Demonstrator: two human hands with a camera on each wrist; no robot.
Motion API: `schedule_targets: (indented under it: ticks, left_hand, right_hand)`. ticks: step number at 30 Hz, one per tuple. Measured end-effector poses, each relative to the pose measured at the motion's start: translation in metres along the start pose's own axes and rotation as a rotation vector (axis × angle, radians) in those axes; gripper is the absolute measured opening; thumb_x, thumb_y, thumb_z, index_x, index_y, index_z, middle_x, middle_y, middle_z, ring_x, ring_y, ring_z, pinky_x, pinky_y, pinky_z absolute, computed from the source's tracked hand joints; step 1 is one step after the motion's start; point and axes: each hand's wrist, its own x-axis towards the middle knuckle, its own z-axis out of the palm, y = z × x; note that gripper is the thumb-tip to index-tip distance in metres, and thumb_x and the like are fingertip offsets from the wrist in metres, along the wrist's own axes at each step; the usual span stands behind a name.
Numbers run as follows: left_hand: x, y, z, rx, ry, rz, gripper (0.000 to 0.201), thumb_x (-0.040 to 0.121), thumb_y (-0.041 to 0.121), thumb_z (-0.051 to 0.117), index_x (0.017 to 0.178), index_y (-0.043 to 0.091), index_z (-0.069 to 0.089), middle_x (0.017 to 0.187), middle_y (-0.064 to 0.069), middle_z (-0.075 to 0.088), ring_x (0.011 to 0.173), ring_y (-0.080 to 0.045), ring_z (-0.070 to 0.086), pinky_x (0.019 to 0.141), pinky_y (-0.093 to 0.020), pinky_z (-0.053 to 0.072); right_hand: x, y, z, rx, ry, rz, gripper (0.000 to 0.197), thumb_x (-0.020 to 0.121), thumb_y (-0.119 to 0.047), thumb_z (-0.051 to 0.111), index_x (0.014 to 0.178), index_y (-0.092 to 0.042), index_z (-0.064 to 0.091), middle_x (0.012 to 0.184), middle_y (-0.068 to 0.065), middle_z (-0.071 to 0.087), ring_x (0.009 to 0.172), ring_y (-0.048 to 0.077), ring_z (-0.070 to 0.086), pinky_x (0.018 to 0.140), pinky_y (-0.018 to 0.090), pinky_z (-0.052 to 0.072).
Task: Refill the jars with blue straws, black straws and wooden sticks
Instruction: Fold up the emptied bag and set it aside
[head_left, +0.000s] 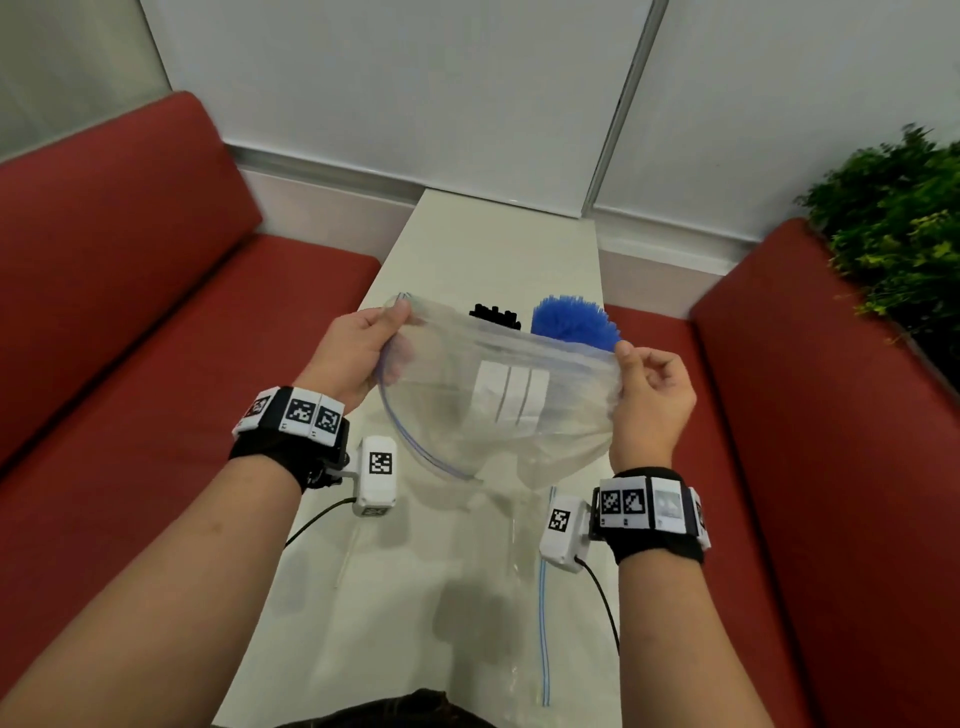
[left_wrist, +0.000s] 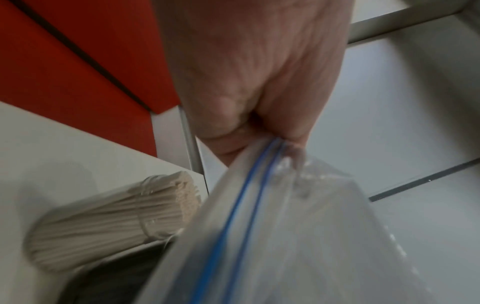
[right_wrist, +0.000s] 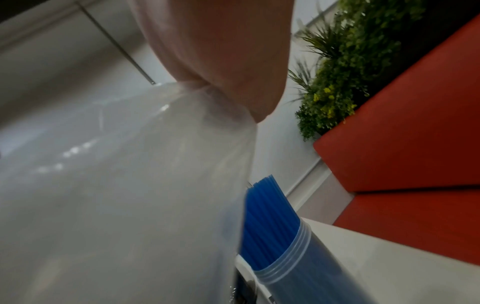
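Both hands up, 1 clear zip bag stretched between them above the counter!

The left hand (head_left: 358, 353) pinches the bag (head_left: 498, 400) at its blue zip edge, fingers (left_wrist: 228, 142) clenched tight on the plastic; the right hand (head_left: 652, 400) pinches the opposite top corner between thumb and forefinger, its other fingers curled in. The bag hangs slack and see-through, with nothing visible inside. Behind it on the white counter (head_left: 498, 249), blue straws (head_left: 574, 325) fan out of a clear jar (right_wrist: 298, 265), and black straws (head_left: 496, 315) stand just beside them to the left. The left wrist view catches a jar of wooden sticks (left_wrist: 109, 222) close by the bag. Another zip bag (head_left: 530, 613) lies flat on the counter near the person. Red sofa cushions (head_left: 130, 322) flank both sides, and a green plant (head_left: 893, 228) sits at the right.
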Motion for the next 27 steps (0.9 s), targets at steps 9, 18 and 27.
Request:
schedule_targets:
  ticks: [9, 18, 27]
  left_hand:
    - [-0.011, -0.035, 0.002, 0.115, -0.433, -0.363, 0.047, 0.093, 0.024, 0.071, 0.137, 0.01, 0.061, 0.123, -0.009, 0.073, 0.11, -0.026, 0.072, 0.093, -0.044, 0.06]
    - [-0.006, -0.02, -0.007, -0.546, -0.122, -0.297, 0.056, 0.095, 0.047, 0.062, 0.13, 0.004, 0.062, 0.124, -0.015, 0.072, 0.113, -0.024, 0.071, 0.097, -0.036, 0.057]
    - [-0.026, -0.046, -0.019, 0.095, -0.303, -0.318, 0.025, 0.089, 0.009, 0.074, 0.113, 0.013, 0.075, 0.109, -0.012, 0.075, 0.102, -0.029, 0.07, 0.083, -0.036, 0.06]
  right_hand:
    - [-0.006, 0.026, -0.001, 0.042, 0.19, 0.159, 0.012, 0.096, -0.029, 0.068, 0.096, -0.019, 0.062, 0.069, -0.018, 0.067, 0.061, -0.005, 0.059, 0.05, 0.01, 0.047]
    - [-0.038, 0.052, 0.007, -0.054, -0.587, 0.731, 0.037, 0.094, -0.038, 0.069, 0.122, -0.014, 0.067, 0.124, 0.013, 0.071, 0.114, 0.03, 0.068, 0.084, 0.037, 0.06]
    - [-0.062, 0.05, 0.056, 0.161, -0.293, 0.548, 0.01, 0.105, -0.021, 0.053, 0.113, -0.016, 0.051, 0.114, 0.011, 0.066, 0.097, 0.025, 0.071, 0.068, 0.04, 0.062]
